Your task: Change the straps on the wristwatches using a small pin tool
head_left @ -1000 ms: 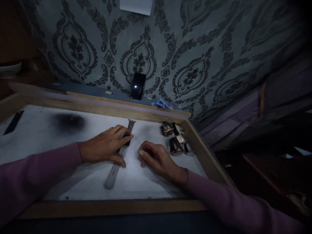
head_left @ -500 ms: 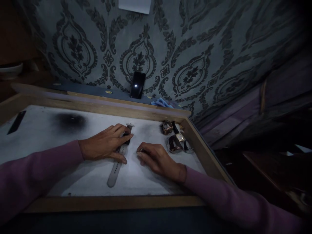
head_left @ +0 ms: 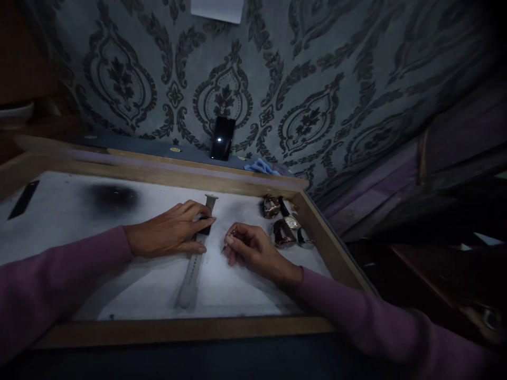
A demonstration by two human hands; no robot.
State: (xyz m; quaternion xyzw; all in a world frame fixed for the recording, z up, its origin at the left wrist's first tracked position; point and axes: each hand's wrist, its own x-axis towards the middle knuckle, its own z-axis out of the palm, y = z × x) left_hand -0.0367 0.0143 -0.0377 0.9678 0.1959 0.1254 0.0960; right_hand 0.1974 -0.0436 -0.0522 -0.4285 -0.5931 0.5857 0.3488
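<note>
Holding the watch mid-length between thumb and fingers, the left hand is nearer; strap runs near-left to far-right. Right hand sits just right, fingers pinched, contents unclear.

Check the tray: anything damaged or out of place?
Yes: a black smudge on the white floor of the tray, beyond and left of the left hand. Odd because the surface around it is pale; stain or scorch, can't tell.

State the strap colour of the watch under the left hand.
The strap is grey, best seen in the head view.
</note>
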